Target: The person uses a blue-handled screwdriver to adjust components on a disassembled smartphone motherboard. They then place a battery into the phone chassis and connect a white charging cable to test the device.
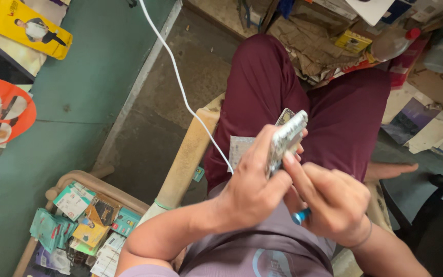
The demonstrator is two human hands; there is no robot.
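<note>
We've got an opened-up phone [286, 141] in the middle of the frame, just right of centre, held above the lap in maroon trousers [262, 87]. Our left hand [255, 187] is wrapped around its lower half, fingers closed on the edges. Our right hand [331, 200] is curled shut around a blue-tipped tool [300, 216], with the index finger reaching up to touch the phone's side.

Handling-wise, we'd guess it's light and stiff, but with the back exposed the insides look fragile, so gripping by the outer frame edges makes sense rather than pressing on the board. Bare metal probably gets slippery too.

Room is tight. A white cable [180, 84] runs from the top of the frame down to the hands, close enough to snag. Cardboard and paper clutter [314, 43] fills the upper right, and a tray of small packets [80, 225] sits at lower left, beside a wooden bench edge [188, 156]. The concrete floor [160, 107] left of the knee is the most open patch. A flat grey packet [239, 146] lies on the lap just behind the left hand.
</note>
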